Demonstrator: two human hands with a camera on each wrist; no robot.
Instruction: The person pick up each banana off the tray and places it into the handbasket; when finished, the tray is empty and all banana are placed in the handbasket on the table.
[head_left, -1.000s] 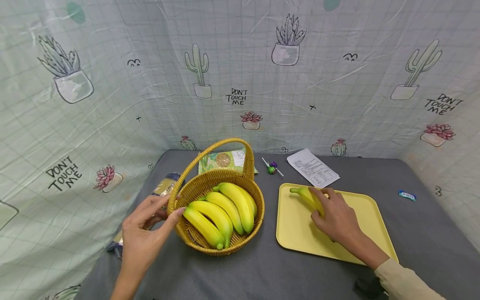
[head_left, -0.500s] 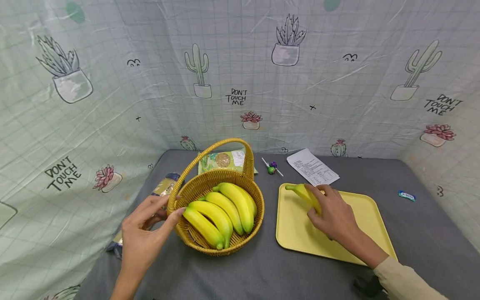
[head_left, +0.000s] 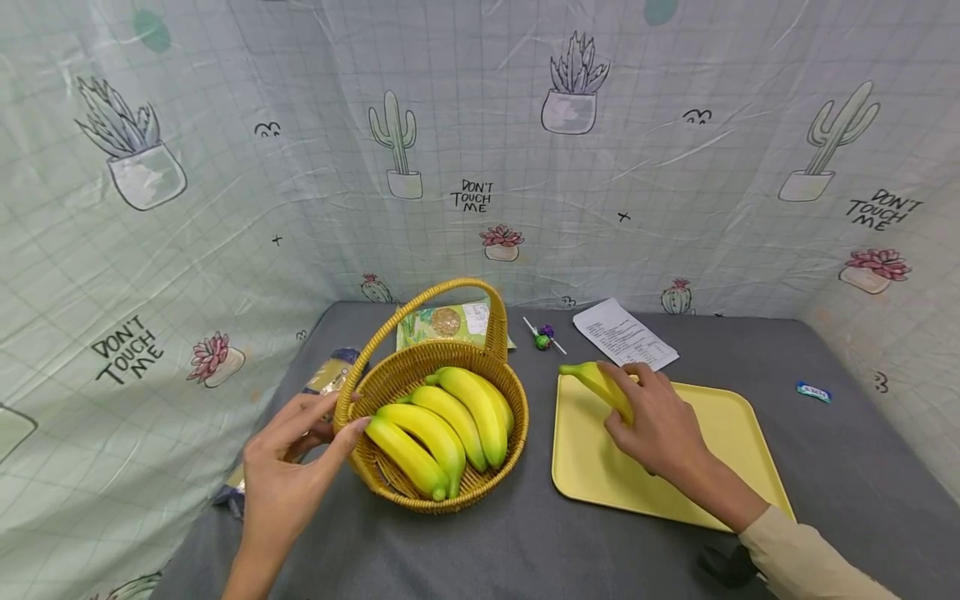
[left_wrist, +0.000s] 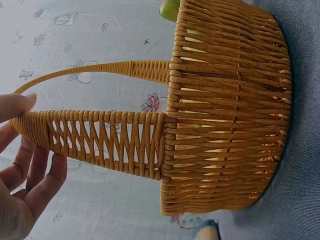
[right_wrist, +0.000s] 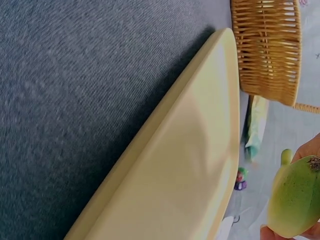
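Note:
A yellow banana (head_left: 600, 385) is gripped by my right hand (head_left: 660, 425), held over the left part of the yellow tray (head_left: 600, 475). In the right wrist view the banana's greenish end (right_wrist: 295, 197) points at the camera, clear of the tray surface. My left hand (head_left: 288, 467) pinches the handle of the wicker basket (head_left: 517, 400) between thumb and fingers. The left wrist view shows that handle (left_wrist: 100, 135) from the side, fingers curled at its upper part. Several bananas (head_left: 450, 421) lie side by side in the basket, which stands upright on the grey cloth.
Behind the basket lies a green food packet (head_left: 427, 325). Two lollipops (head_left: 543, 336) and a printed paper (head_left: 626, 333) are near the back edge. A blue-wrapped sweet (head_left: 813, 392) lies far right. Another packet (head_left: 330, 372) is partly hidden behind my left hand.
My right hand has lifted the banana a little and carried it left across the tray, so its stem now reaches the tray's left edge. My left hand stays on the basket handle.

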